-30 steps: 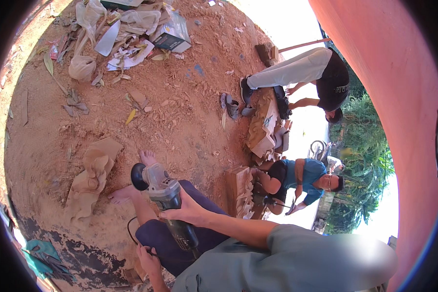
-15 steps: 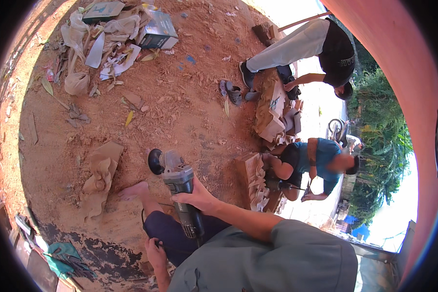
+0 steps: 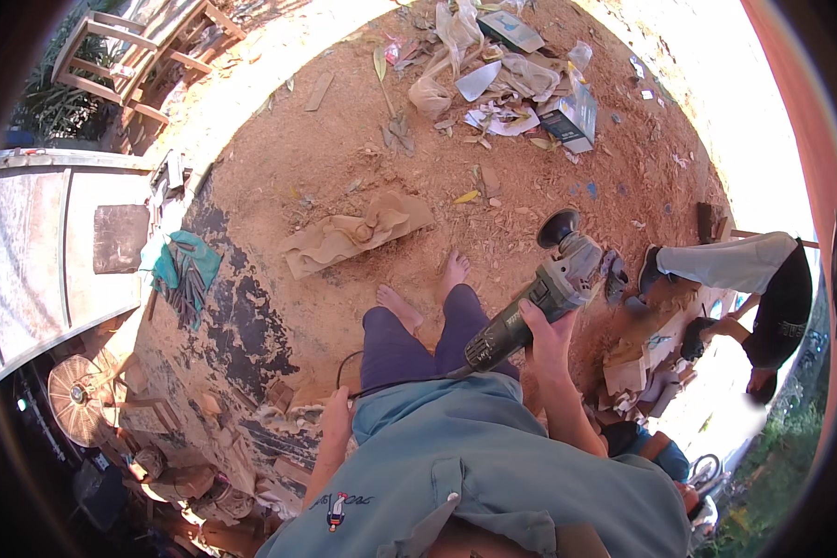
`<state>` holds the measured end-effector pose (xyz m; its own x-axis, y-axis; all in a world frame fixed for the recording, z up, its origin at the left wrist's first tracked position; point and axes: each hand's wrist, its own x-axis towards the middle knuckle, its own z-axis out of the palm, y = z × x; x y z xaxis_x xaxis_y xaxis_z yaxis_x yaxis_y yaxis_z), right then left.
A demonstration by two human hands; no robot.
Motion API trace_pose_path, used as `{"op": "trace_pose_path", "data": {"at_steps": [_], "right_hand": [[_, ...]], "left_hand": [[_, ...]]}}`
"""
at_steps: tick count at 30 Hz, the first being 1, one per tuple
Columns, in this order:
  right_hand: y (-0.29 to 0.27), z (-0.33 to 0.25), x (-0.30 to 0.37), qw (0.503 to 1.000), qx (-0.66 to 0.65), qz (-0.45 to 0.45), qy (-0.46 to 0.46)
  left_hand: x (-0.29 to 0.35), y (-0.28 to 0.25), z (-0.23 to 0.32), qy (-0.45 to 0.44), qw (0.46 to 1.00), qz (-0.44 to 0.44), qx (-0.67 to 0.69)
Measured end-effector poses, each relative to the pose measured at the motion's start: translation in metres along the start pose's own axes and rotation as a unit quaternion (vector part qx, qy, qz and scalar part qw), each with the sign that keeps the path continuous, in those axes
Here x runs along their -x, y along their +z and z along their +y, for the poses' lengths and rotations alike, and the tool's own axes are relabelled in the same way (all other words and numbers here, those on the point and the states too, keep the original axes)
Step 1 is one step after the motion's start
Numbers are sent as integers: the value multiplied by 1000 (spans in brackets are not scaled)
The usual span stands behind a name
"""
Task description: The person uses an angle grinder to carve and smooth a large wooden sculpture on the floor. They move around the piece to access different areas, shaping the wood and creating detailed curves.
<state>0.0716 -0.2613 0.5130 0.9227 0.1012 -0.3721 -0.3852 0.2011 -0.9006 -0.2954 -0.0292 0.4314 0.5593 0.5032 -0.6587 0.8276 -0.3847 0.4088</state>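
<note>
My right hand (image 3: pixel 546 330) is wrapped round the body of a dark angle grinder (image 3: pixel 521 321) with a silver-grey head. The grinder is tilted, its round black pad (image 3: pixel 558 228) facing up and away from me. From its tail a black power cord (image 3: pixel 405 380) runs across my lap to my left hand (image 3: pixel 338 416), whose fingers are closed on it at my left hip. Beyond my bare feet, a carved, wavy-edged wooden piece (image 3: pixel 358 234) lies on the sawdust-covered ground, touched by neither hand.
At the far right lie a box (image 3: pixel 569 119) and plastic bags (image 3: pixel 530 82). One co-worker (image 3: pixel 763 279) bends over carved wood (image 3: pixel 656 349) on the right; another (image 3: pixel 656 451) is partly hidden by my shoulder. A fan (image 3: pixel 77 393) and green cloth (image 3: pixel 181 265) are on the left.
My view has turned left, bringing the fan and wooden frames into sight. The grinder, still in my right hand, now appears farther right with its head pointing to the upper right.
</note>
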Motion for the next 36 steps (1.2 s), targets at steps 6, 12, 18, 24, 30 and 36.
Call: {"op": "trace_pose_path", "data": {"at_steps": [6,12,18,24,30,36], "right_hand": [[14,-25,17,997,24,16,-69],[21,-59,11,981,80,-22,-174],[35,-87,23,984,66,-7,-163],[36,-55,45,977,124,-26,-169],[30,-60,53,984,134,-72,-91],[32,-58,59,987,118,-74,-85]], "left_hand": [[46,-4,-54,-107,993,32,31],[79,-15,-141,-177,978,109,36],[96,19,-170,-179,970,120,108],[81,59,-164,-182,959,110,189],[72,55,-127,-152,940,98,289],[63,102,-174,-171,947,44,269]]}}
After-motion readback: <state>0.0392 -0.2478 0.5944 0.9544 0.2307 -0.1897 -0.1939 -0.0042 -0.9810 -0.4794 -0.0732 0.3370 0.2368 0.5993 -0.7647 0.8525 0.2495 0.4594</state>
